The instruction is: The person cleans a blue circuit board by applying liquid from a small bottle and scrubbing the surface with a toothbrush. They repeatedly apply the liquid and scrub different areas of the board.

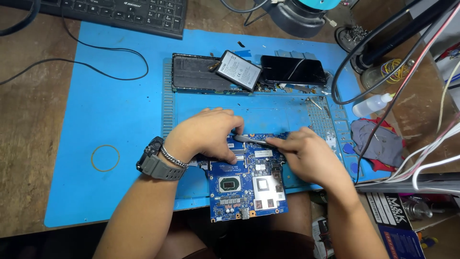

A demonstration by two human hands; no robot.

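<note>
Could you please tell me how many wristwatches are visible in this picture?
1: a grey wristwatch on the left wrist, beside a metal bracelet. The right wrist looks bare; nothing else seems hidden.

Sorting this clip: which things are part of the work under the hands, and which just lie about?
In use:
- circuit board, blue
- tweezers, in the right hand
- left hand, pressing on the board
- mat, blue, under it

Lying about:
- keyboard
- battery
- phone, dark
- rubber band
- squeeze bottle
- cloth

Bare forearms; left wrist wears grey watch point(154, 162) and silver bracelet point(172, 158).
</note>
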